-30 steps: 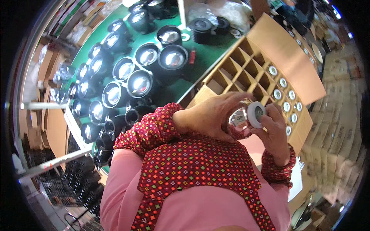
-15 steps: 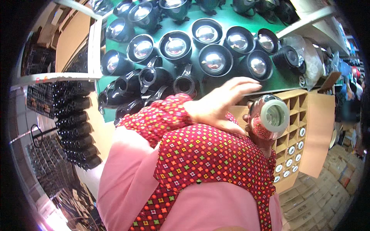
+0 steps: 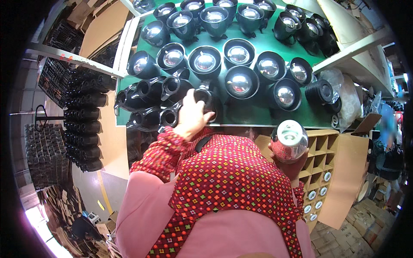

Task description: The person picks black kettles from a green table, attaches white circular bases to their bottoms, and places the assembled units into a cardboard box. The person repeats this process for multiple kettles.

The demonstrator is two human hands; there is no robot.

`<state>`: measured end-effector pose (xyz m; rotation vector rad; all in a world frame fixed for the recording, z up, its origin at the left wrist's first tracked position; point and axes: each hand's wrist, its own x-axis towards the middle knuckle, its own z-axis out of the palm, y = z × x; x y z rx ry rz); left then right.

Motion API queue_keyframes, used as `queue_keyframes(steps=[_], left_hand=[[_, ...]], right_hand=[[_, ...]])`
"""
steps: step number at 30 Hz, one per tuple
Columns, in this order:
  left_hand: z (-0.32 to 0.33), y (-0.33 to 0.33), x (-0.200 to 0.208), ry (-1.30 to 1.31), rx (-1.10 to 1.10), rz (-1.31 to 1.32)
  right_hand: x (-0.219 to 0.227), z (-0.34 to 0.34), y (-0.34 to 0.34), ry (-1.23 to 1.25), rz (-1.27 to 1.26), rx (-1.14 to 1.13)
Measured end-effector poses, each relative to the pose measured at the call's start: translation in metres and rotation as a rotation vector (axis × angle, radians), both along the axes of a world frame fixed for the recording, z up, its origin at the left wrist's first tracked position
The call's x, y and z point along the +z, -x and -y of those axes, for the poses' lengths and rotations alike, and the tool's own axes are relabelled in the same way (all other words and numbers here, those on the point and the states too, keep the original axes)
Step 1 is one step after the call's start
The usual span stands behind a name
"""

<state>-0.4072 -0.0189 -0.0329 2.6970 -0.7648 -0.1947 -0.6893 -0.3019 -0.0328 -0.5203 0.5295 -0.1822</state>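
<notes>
My right hand (image 3: 297,167) is wrapped round a mirror-silver glass flask liner (image 3: 297,148). The liner's pale round end points up, and my red patterned apron reflects in its side. On the left, my left hand (image 3: 191,116) reaches over the bench's near edge, fingers apart, at the rim of a black spouted collar (image 3: 208,99); whether it presses on the rim I cannot make out. Several more black spouted parts (image 3: 148,88) lie beside that hand. Behind them stand rows of black jug housings (image 3: 241,81), each with a shiny silver dome inside.
The green bench top (image 3: 142,43) has a white metal frame (image 3: 77,58) round it. A divided cardboard box (image 3: 320,144) at the right holds several white-ended liners. Stacked black discs (image 3: 319,91) and clear plastic bags (image 3: 346,92) sit at the bench's right end. Black parts hang on the left.
My left hand has moved left, from beside the liner to the black spouted collar. My right hand still holds the liner, now turned more upright. The view has shifted.
</notes>
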Motion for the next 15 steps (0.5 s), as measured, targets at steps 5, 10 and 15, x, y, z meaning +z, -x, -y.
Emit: queue_keyframes(steps=[5, 10, 15], left_hand=[[-0.047, -0.008, 0.120, 0.282, 0.034, 0.097], [-0.051, -0.001, 0.177, 0.866, -0.227, -0.189], [0.017, 0.016, 0.193, 0.983, -0.632, -0.328]], right_hand=[[-0.004, 0.005, 0.004, 0.023, 0.019, 0.021], [-0.002, 0.003, -0.005, -0.014, 0.107, 0.011], [0.010, -0.010, -0.014, -0.108, 0.100, -0.015]])
